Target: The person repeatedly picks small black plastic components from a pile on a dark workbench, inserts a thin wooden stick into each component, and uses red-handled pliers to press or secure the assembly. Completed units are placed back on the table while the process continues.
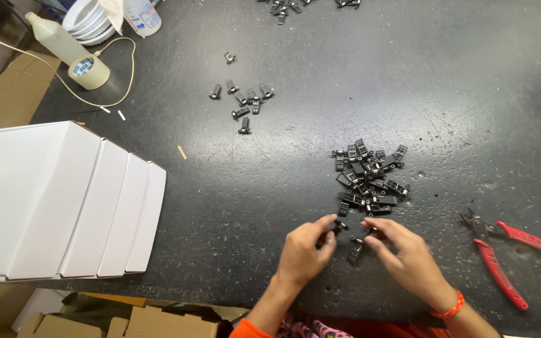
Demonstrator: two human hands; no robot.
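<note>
Two hands, our left hand [305, 250] and right hand [408, 260], each pinch small black clips [340, 225] just below the clip pile [370, 178] on the desk [320, 125].

Black small parts [369, 178] on speckled dark-grey table [446, 81], red-handled pliers [502, 256], white boxes [64, 200].

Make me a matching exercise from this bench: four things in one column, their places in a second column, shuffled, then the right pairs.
Things:
1. red-handled cutters
2. stack of white boxes
3. tape roll
4. big pile of small black parts

Places:
A. far left corner, beside a white bottle
B. just beyond both hands
C. right of the right hand
D. left edge of the table

Pairs: 1-C, 2-D, 3-A, 4-B
</note>
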